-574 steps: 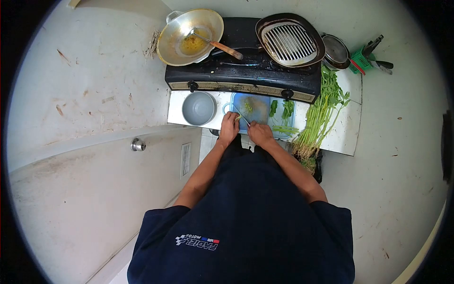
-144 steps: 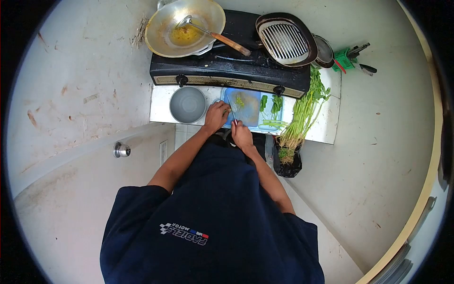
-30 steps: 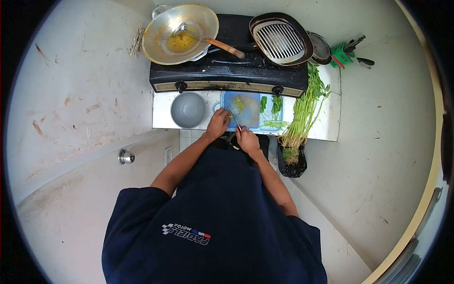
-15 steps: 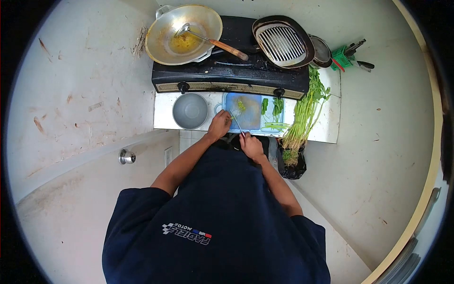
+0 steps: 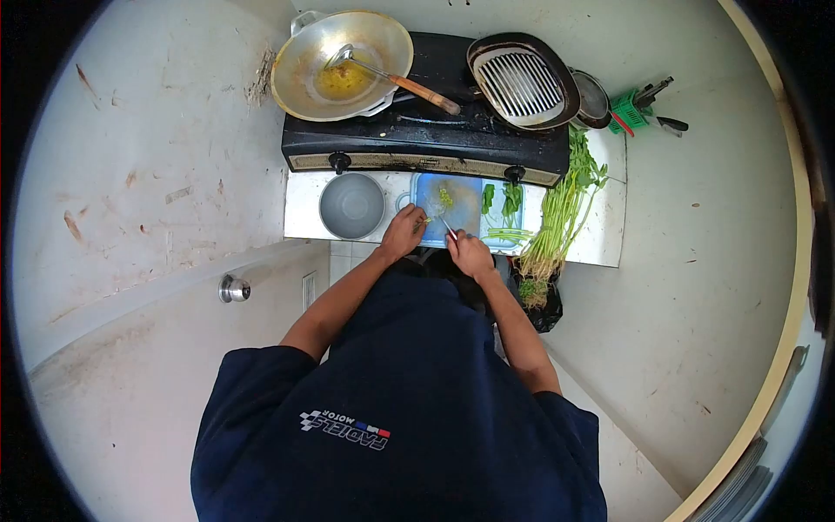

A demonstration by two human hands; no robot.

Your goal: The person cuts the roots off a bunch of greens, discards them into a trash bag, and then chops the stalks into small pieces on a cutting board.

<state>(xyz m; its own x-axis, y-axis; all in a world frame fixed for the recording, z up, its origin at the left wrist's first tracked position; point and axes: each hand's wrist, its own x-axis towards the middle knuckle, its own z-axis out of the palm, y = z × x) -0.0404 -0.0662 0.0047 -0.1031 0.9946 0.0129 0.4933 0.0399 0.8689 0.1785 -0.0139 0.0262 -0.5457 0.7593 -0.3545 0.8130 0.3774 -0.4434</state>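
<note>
My right hand (image 5: pixel 471 254) is closed on the handle of a small knife (image 5: pixel 450 233), its blade pointing left over the blue cutting board (image 5: pixel 472 202). At the board's left front edge, my left hand (image 5: pixel 404 231) pinches a few short green stems (image 5: pixel 424 223), mostly hidden by the fingers. Just beyond the blade lies a little heap of chopped greens (image 5: pixel 444 198). On the board's right side are loose green leaves (image 5: pixel 511 200) and several cut stems (image 5: pixel 509 234). A grey bowl (image 5: pixel 351 206) stands left of my left hand.
Behind the board is a black stove (image 5: pixel 426 143). On it sit a wok (image 5: pixel 291 83) with a ladle (image 5: pixel 426 94) and a grill pan (image 5: pixel 522 87). A bunch of rooted greens (image 5: pixel 565 209) lies at the right, over a black bag (image 5: pixel 550 317).
My right hand has shifted a little to the right and the knife has drawn away from my left hand. The left hand stays almost in place.
</note>
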